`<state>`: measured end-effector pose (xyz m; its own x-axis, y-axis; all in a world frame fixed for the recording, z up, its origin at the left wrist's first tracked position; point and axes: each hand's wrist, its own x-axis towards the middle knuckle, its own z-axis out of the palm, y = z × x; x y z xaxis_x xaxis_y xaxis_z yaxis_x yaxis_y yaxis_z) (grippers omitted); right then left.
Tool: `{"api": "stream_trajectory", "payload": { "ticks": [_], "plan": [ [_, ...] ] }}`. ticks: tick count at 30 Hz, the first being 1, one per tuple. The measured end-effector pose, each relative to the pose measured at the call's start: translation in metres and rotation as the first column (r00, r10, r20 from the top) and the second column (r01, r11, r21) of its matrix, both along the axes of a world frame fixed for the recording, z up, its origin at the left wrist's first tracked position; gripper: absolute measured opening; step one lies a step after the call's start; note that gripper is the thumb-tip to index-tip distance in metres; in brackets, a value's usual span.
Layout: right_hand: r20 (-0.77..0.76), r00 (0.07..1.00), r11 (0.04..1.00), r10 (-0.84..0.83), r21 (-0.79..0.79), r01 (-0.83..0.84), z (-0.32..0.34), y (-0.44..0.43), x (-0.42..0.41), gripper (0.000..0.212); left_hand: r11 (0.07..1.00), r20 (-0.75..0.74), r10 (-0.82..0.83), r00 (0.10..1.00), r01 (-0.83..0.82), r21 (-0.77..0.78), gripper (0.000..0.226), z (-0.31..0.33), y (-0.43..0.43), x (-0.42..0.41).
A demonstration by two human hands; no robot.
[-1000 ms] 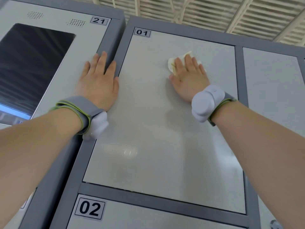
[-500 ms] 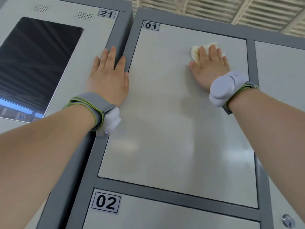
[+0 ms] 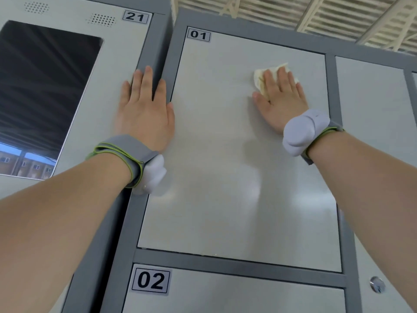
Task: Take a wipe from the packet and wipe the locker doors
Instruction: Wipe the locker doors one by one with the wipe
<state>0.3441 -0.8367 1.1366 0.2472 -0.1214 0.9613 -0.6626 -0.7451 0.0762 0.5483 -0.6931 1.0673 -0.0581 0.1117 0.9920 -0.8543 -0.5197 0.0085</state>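
Wipe (image 3: 259,79) mostly under right hand (image 3: 282,105) (flat)

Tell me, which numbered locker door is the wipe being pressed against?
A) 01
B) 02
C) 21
A: the right hand presses the wipe flat against the door labelled 01, in its upper right part.

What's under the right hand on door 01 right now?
A wipe, pressed flat against door 01 by the right hand. Only its crumpled upper and left edges show; the hand covers the rest.
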Motion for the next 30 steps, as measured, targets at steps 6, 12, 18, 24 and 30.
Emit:
{"api": "stream_trajectory", "payload": {
  "ticks": [6, 12, 18, 24, 30],
  "plan": [
    [0.011, 1.0, 0.998, 0.025, 0.05, -0.025, -0.005, 0.001, 0.001, 0.061, 1.0, 0.006, 0.006, 1.0, -0.005, -0.003, 0.061, 0.0, 0.0, 0.0],
    [-0.128, 0.991, 0.998, 0.034, -0.055, -0.041, -0.038, -0.002, -0.004, 0.059, 1.0, -0.009, 0.006, 1.0, -0.006, -0.001, 0.064, -0.003, 0.0, -0.002],
    [0.06, 0.997, 0.991, -0.044, 0.127, 0.036, -0.003, -0.014, -0.019, 0.063, 1.0, 0.006, 0.007, 1.0, -0.007, -0.004, 0.062, -0.003, -0.001, -0.003],
    [0.032, 0.999, 1.0, 0.014, 0.017, -0.014, -0.033, -0.008, -0.005, 0.067, 1.0, -0.002, -0.012, 1.0, 0.012, -0.003, 0.063, -0.003, -0.001, -0.004],
    [-0.034, 0.999, 1.0, 0.01, 0.016, -0.01, -0.038, -0.011, -0.014, 0.065, 1.0, 0.001, -0.027, 1.0, 0.027, -0.002, 0.063, -0.004, -0.001, -0.005]
  ]
}}
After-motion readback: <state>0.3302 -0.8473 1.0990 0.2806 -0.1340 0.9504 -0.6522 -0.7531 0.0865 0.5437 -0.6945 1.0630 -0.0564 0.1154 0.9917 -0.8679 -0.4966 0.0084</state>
